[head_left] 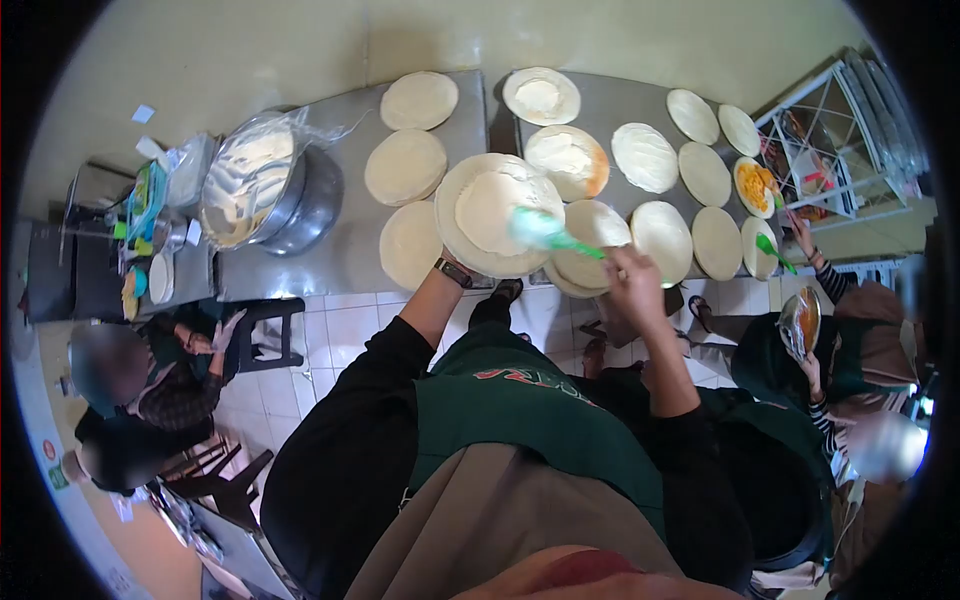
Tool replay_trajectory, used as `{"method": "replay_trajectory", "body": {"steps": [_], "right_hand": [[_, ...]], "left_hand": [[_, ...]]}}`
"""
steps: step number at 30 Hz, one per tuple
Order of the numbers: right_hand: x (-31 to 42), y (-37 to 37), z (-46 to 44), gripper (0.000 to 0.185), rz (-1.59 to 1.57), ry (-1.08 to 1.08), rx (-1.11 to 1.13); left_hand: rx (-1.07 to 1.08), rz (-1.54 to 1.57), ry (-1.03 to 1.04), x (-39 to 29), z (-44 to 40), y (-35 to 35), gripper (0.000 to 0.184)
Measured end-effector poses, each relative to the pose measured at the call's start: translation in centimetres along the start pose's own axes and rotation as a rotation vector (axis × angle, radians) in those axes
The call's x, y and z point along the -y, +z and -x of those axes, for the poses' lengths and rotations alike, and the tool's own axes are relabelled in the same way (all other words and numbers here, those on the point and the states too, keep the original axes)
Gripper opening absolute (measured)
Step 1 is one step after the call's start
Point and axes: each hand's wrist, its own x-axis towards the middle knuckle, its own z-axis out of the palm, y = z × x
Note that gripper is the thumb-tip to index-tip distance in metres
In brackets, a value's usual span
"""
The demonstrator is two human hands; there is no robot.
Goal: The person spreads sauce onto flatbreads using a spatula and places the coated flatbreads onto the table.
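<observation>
My right hand is closed round the handle of a green spatula, whose blurred, white-smeared head is over the pale round base. That base lies on a larger cream-coloured disc, held up near the table's front edge. Under this disc is my left hand, its fingers hidden; only the wrist with a dark watch shows. Just behind and right of the disc lies a round spread with white cream, browned at its right edge. Another pale round sits beside the spatula.
Plain rounds and cream-topped rounds cover the metal tables. A large metal bowl of cream stands at left. Co-workers are at both sides; one at right holds a bowl. A white rack stands at right.
</observation>
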Motion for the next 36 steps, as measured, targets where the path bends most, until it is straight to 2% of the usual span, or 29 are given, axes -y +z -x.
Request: {"method": "replay_trajectory", "body": {"steps": [1,4,6,7,9,11,14,17,19,21,23,24,27,30,33,34,36], "right_hand": [[-0.6,-0.6,-0.2,0.016,0.067,0.073,-0.006],[1.0,-2.3,-1.4,0.016,0.041,0.056,-0.067],[2.3,-2.0,-1.5,0.014,-0.210,-0.076,0.048],[3.2,-1.5,-1.7,0.014,-0.205,-0.077,0.043],[5.3,0.0,-2.7,0.011,-0.075,-0.309,0.076],[6.3,0.6,-4.0,0.009,-0.021,-0.304,0.078],[7.3,2.3,-5.6,0.012,0.020,-0.245,-0.058],[9.0,3.3,-6.9,0.014,0.000,0.013,-0.167],[10.5,4.4,-6.8,0.012,-0.027,0.063,-0.167],[11.4,6.8,-5.8,0.012,-0.111,0.245,-0.145],[12.9,8.6,-4.4,0.011,-0.329,0.355,-0.034],[14.1,9.4,-3.8,0.009,-0.430,0.365,-0.026],[16.8,10.3,-2.6,0.007,-0.817,0.427,0.224],[17.0,10.0,-4.5,0.006,-0.944,0.464,0.200],[16.1,10.5,-8.6,0.006,-0.892,0.650,-0.005],[16.3,11.0,-9.1,0.006,-0.887,0.655,-0.009],[17.3,11.8,-10.0,0.007,-0.897,0.506,0.022]], "left_hand": [[0.002,0.002,0.015,-0.8,0.5,-0.2,0.063],[0.020,0.010,0.044,-1.9,2.6,-0.5,0.063],[0.043,0.021,0.050,-2.0,3.0,-0.5,0.063],[0.055,0.027,0.047,-1.9,2.7,-0.4,0.063],[0.086,0.040,0.033,-1.4,3.1,-0.3,0.063],[0.120,0.054,0.021,-1.6,3.0,-0.1,0.062],[0.168,0.062,0.011,-3.8,3.3,0.0,0.062],[0.216,0.081,0.013,-6.8,2.8,0.3,0.062],[0.239,0.098,0.023,-8.8,2.2,0.2,0.062],[0.259,0.114,0.029,-10.5,1.9,0.0,0.061],[0.280,0.134,0.028,-12.2,1.9,-0.3,0.061],[0.291,0.144,0.026,-13.0,1.9,-0.5,0.061],[0.312,0.163,0.011,-14.5,1.1,-0.5,0.061],[0.275,0.091,-0.018,-14.9,0.7,-0.6,0.062],[0.236,0.027,-0.052,-14.8,0.5,-0.9,0.062],[0.226,0.005,-0.061,-14.8,0.4,-0.9,0.063],[0.204,-0.038,-0.069,-14.9,0.0,-1.0,0.063]]}}
